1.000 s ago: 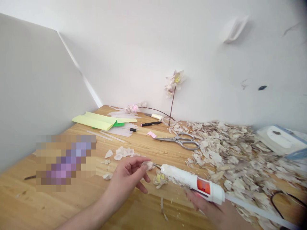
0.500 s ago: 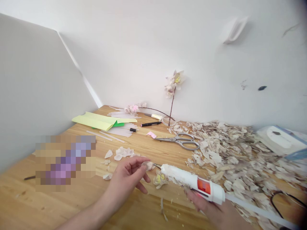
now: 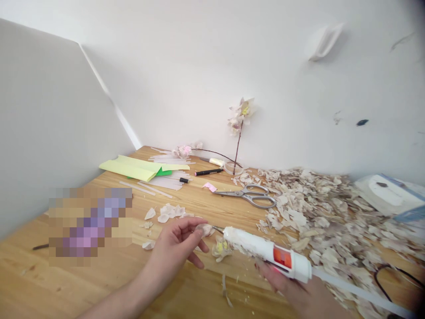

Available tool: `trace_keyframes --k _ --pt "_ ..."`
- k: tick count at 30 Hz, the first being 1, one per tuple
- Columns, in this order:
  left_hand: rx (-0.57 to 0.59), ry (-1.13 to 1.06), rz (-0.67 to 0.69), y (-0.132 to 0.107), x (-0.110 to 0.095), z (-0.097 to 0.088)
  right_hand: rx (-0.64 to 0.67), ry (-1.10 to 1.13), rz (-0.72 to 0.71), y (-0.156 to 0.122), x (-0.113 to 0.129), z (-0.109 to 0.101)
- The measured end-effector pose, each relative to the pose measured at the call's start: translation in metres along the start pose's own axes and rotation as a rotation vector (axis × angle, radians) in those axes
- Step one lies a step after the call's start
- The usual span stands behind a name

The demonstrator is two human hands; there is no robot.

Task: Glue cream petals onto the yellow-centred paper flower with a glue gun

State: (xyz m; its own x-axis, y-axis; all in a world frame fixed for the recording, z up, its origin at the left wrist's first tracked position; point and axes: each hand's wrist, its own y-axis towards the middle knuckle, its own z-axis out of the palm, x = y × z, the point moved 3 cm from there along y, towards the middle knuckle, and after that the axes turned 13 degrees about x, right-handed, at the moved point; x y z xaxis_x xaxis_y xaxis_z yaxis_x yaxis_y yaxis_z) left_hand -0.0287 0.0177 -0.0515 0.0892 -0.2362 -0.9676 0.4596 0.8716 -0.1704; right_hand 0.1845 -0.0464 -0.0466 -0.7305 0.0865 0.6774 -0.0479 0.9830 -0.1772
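Though glue-crusted, a white glue gun (image 3: 262,250)

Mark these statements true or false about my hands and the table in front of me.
The right hand holds a white hot glue gun. True.
The left hand holds the scissors. False: the steel scissors lie on the table, and the left hand pinches a pale petal.
A flower on a dark stem stands by the wall. True.
The marker lies on the yellow paper. False: the black marker lies on the table, right of the yellow paper.
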Motion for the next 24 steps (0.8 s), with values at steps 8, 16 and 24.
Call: trace_keyframes --k 8,16,24 --pt "0.0 0.001 0.003 0.001 0.001 0.0 -0.006 0.082 -0.006 -0.001 -0.005 0.003" --pt "-0.004 -0.009 0.006 -0.001 0.0 0.0 -0.03 0.053 0.036 -0.001 -0.011 0.005" --pt "-0.001 -0.019 0.022 0.001 0.001 0.0 -0.045 0.006 -0.058 0.001 -0.001 0.0"
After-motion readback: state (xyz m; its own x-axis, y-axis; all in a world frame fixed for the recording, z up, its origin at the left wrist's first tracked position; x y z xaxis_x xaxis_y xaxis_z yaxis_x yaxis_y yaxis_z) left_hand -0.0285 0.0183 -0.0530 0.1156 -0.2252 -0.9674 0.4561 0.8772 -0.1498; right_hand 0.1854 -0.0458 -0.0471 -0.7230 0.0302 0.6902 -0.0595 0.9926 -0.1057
